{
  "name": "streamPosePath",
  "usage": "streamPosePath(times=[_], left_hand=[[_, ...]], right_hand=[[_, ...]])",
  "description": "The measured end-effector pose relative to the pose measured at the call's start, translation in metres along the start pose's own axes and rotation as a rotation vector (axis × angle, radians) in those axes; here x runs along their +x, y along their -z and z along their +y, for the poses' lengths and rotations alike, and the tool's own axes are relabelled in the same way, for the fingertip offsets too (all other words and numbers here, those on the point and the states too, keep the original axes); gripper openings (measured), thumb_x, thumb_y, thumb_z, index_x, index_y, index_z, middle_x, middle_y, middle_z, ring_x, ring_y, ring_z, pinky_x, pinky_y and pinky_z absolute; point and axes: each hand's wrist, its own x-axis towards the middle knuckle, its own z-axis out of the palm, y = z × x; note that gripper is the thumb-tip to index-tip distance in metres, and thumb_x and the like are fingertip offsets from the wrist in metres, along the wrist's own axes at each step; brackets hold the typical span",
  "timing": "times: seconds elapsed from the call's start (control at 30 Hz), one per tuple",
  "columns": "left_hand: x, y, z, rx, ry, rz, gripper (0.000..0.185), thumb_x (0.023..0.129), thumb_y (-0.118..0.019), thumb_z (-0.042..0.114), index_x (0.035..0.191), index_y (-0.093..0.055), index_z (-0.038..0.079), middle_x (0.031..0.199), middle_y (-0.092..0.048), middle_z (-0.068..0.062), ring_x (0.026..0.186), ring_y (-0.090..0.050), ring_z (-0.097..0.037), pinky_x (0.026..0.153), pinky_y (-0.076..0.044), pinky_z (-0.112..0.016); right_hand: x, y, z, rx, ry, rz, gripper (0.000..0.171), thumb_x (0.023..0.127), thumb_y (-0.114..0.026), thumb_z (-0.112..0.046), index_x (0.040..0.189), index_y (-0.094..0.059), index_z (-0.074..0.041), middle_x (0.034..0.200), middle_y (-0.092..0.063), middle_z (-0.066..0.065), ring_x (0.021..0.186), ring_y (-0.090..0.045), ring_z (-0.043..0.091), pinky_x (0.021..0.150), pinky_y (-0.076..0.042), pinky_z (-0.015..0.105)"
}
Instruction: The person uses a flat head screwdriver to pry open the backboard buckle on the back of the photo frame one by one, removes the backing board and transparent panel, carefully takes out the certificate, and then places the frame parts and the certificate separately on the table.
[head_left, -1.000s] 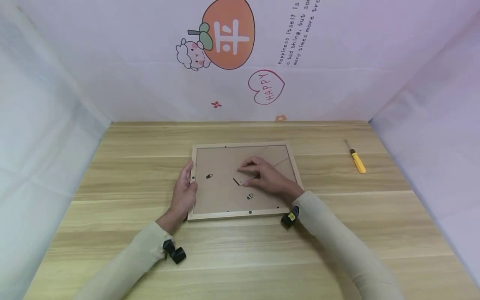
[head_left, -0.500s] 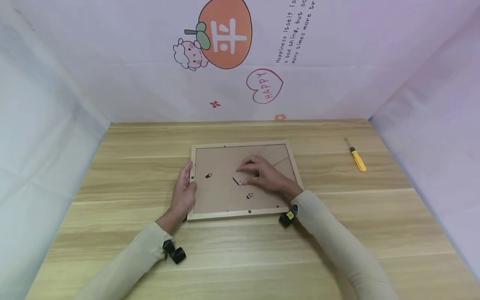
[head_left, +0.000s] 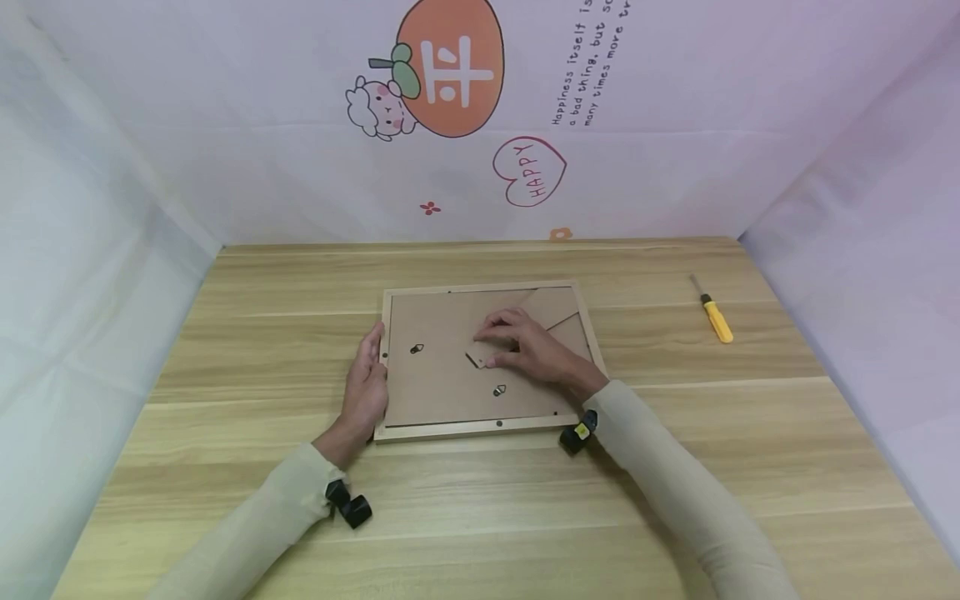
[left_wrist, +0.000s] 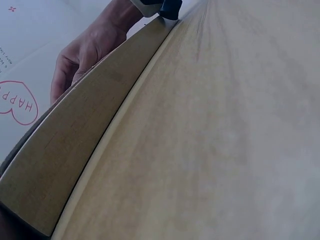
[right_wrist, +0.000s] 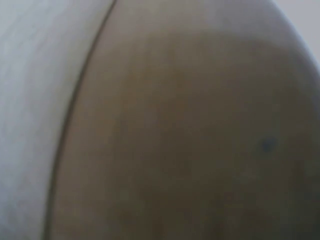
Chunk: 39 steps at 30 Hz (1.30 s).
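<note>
A pale wooden picture frame (head_left: 450, 429) lies back side up on the table. Its brown backing board (head_left: 442, 392) bears two small metal hangers and a stand leg (head_left: 478, 358). My left hand (head_left: 365, 400) grips the frame's left edge. Over the middle of the board, my right hand (head_left: 528, 350) pinches the stand leg between thumb and fingers. A dark gap shows along the board's lower edge, and its upper right part stands slightly off the frame. The left wrist view shows the frame's side (left_wrist: 85, 115) with my right hand (left_wrist: 90, 50) beyond it.
A yellow-handled screwdriver (head_left: 717, 322) lies at the right of the wooden table (head_left: 480, 517). White printed cloth (head_left: 300, 183) hangs behind and at both sides. The right wrist view is a blurred close-up of a wooden surface (right_wrist: 175, 125).
The backing board has risen a little in the frame, widening the gap along its lower edge. My left thumb has slid off the board towards the frame's edge. My right hand stays almost still.
</note>
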Motion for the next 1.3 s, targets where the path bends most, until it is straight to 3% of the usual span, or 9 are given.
streamPosePath(times=[0.43, 0.83, 1.3], left_hand=[[0.000, 0.001, 0.000, -0.011, -0.014, 0.010, 0.058, 0.102, -0.021, -0.001, 0.158, -0.017, 0.016, 0.166, -0.012, 0.004, 0.152, -0.008, -0.009, 0.128, -0.007, -0.033], [0.002, 0.006, 0.006, -0.107, 0.023, -0.019, 0.056, 0.103, -0.021, 0.000, 0.157, -0.016, 0.012, 0.167, -0.010, 0.002, 0.153, -0.007, -0.009, 0.127, -0.008, -0.030], [0.003, 0.005, 0.003, -0.196, 0.030, 0.023, 0.055, 0.102, -0.026, 0.000, 0.156, -0.022, 0.011, 0.165, -0.019, 0.001, 0.152, -0.016, -0.010, 0.126, -0.016, -0.029]], right_hand=[[0.001, 0.008, -0.009, -0.019, -0.003, -0.008, 0.038, 0.088, -0.072, -0.022, 0.125, -0.068, -0.014, 0.130, -0.055, 0.001, 0.130, -0.042, 0.020, 0.114, -0.037, 0.043], [0.003, 0.004, -0.014, -0.093, 0.007, -0.023, 0.039, 0.088, -0.073, -0.022, 0.126, -0.068, -0.012, 0.131, -0.056, 0.005, 0.130, -0.043, 0.023, 0.114, -0.038, 0.042], [0.000, -0.007, -0.005, -0.026, 0.021, 0.018, 0.041, 0.086, -0.075, -0.021, 0.126, -0.068, -0.013, 0.131, -0.056, 0.005, 0.128, -0.045, 0.022, 0.111, -0.041, 0.042]])
